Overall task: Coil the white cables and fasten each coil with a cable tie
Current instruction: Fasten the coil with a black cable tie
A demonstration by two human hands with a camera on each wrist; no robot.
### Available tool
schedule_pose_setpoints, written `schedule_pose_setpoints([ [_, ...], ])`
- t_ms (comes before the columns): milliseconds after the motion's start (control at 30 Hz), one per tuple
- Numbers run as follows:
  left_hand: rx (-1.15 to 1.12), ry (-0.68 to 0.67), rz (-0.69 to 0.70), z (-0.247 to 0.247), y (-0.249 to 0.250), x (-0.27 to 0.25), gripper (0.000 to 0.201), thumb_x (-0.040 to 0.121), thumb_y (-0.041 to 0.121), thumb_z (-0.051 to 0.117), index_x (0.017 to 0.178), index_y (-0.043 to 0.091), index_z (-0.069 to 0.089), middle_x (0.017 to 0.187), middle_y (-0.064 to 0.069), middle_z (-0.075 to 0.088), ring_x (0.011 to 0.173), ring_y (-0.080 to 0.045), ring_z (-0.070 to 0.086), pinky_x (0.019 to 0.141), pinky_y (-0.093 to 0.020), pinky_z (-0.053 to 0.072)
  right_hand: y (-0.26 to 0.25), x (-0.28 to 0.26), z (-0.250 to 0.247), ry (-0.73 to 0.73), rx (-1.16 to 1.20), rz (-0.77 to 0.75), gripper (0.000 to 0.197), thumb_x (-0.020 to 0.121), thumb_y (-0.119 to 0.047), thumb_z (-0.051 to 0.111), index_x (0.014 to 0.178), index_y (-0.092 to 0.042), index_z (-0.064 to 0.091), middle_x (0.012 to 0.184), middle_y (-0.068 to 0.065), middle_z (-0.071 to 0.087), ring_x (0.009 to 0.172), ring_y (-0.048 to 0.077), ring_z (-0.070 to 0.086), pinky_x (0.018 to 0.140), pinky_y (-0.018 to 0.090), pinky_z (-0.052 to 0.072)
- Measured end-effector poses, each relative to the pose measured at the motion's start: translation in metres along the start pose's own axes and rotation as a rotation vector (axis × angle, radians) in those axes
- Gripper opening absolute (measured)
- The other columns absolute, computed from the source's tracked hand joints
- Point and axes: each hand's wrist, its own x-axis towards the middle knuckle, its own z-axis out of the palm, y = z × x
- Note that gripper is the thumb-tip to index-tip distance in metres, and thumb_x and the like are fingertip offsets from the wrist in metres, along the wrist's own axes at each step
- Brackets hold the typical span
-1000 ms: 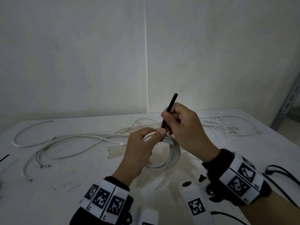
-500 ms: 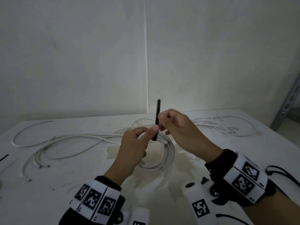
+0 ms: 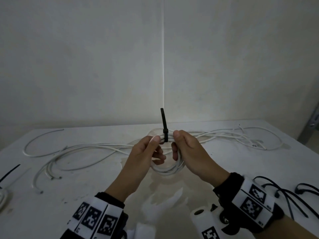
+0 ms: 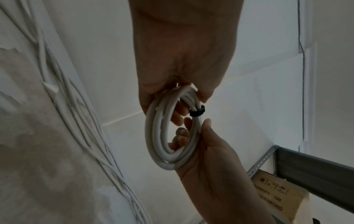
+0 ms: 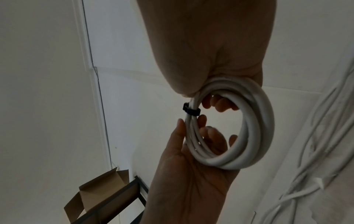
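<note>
The lower arc of the coil (image 3: 165, 170) is partly hidden behind both hands in the head view, and where the cable's ends tuck into it cannot be made out. At the bench's near left edge, a second white coil (image 3: 2, 195) is cut off by the frame, with a loose black tie (image 3: 10, 172) lying beside it.

The coil is several turns of white cable, held upright above the middle of the bench (image 3: 69, 195). A black cable tie (image 3: 165, 135) is cinched around its top, the free tail standing straight up. The left hand (image 3: 143, 161) pinches the bundle just left of the tie, thumb on the near side and fingers curled through the ring. The right hand (image 3: 191, 156) grips it just right of the tie in the same way.

Loose white cables (image 3: 82, 149) sprawl across the far half of the bench, from the left edge to the right. Thin black ties (image 3: 293, 195) lie at the near right edge. Beyond the bench, the wrist views show grey metal shelving (image 4: 314, 168) and cardboard boxes (image 5: 99, 192).
</note>
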Motion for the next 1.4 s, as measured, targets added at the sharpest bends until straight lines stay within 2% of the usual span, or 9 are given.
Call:
schedule_pose_setpoints([
  [267,0.088,0.103,0.047,-0.006,-0.006,0.006,0.032,0.097,0.031,0.041,0.074,0.011,0.054,0.041,0.012,0.035,0.038,-0.002,0.034,0.043,-0.018,0.037,0.006,0.008,0.022,0.043,0.042,-0.024,0.028,0.098,-0.030,0.033,0.074,-0.022,0.045,0.063,-0.004,0.044,0.052,0.009,0.043,0.055,0.021,0.039],
  [433,0.162,0.190,0.082,-0.027,-0.011,0.009,0.032,0.096,0.029,0.042,0.070,0.014,0.053,0.039,0.013,0.043,0.036,-0.002,0.037,0.041,-0.016,0.036,0.002,0.009,0.034,-0.099,0.120,0.039,0.027,0.099,-0.026,0.032,0.080,-0.014,0.048,0.067,-0.001,0.046,0.052,0.000,0.047,0.055,0.010,0.038],
  [567,0.150,0.159,0.076,-0.039,-0.013,0.006,0.032,0.097,0.032,0.039,0.076,0.014,0.055,0.048,0.011,0.038,0.040,-0.001,0.038,0.049,-0.022,0.040,0.005,0.016,0.049,-0.043,0.037,-0.017,0.020,0.099,-0.023,0.034,0.091,-0.015,0.051,0.067,-0.003,0.043,0.060,0.012,0.043,0.059,0.025,0.037],
  [733,0.127,0.079,0.007,-0.066,-0.015,-0.001,0.029,0.098,0.033,0.032,0.099,0.021,0.058,0.079,0.000,0.055,0.069,-0.005,0.059,0.074,-0.030,0.054,0.006,0.024,0.065,-0.044,0.044,0.001,0.021,0.098,-0.023,0.036,0.082,-0.027,0.049,0.068,-0.004,0.042,0.060,0.012,0.041,0.054,0.020,0.034],
  [933,0.223,0.062,-0.022,-0.101,-0.025,-0.010,0.020,0.096,0.017,0.046,0.093,0.024,0.064,0.075,0.002,0.060,0.066,-0.002,0.058,0.071,-0.023,0.054,0.018,0.023,0.092,-0.097,-0.025,-0.004,0.018,0.098,-0.021,0.036,0.089,-0.026,0.051,0.071,-0.009,0.048,0.064,0.006,0.045,0.064,0.022,0.037],
  [1033,0.242,0.145,-0.010,-0.113,-0.031,-0.014,0.022,0.095,0.013,0.047,0.085,0.025,0.064,0.072,0.000,0.060,0.064,-0.007,0.056,0.071,-0.032,0.053,0.016,0.021,0.109,-0.169,0.114,0.106,0.022,0.099,-0.026,0.033,0.112,-0.026,0.051,0.099,-0.010,0.057,0.090,0.002,0.055,0.077,0.013,0.044],
  [1133,0.236,0.222,-0.006,-0.127,-0.035,-0.019,0.026,0.095,0.012,0.049,0.084,0.030,0.064,0.071,0.003,0.063,0.061,-0.004,0.057,0.074,-0.040,0.054,0.011,0.020,0.126,-0.221,0.128,0.148,0.042,0.097,-0.036,0.029,0.137,-0.028,0.034,0.129,-0.018,0.040,0.124,-0.001,0.037,0.099,0.008,0.032],
  [1200,0.248,0.237,0.000,-0.138,-0.037,-0.022,0.028,0.094,0.013,0.049,0.083,0.034,0.063,0.072,0.004,0.064,0.065,-0.008,0.058,0.075,-0.042,0.054,0.004,0.019,0.137,-0.255,0.103,0.164,0.046,0.097,-0.038,0.027,0.143,-0.030,0.024,0.135,-0.019,0.031,0.124,-0.007,0.025,0.094,0.000,0.024],
  [1400,0.330,0.281,-0.046,-0.176,-0.047,-0.035,0.021,0.095,0.017,0.047,0.086,0.025,0.064,0.075,0.005,0.064,0.060,-0.003,0.058,0.063,-0.026,0.053,-0.006,0.020,0.172,-0.381,0.068,0.205,0.055,0.096,-0.043,0.024,0.147,-0.029,0.008,0.153,-0.012,0.014,0.122,-0.009,0.017,0.100,0.014,0.014],
])
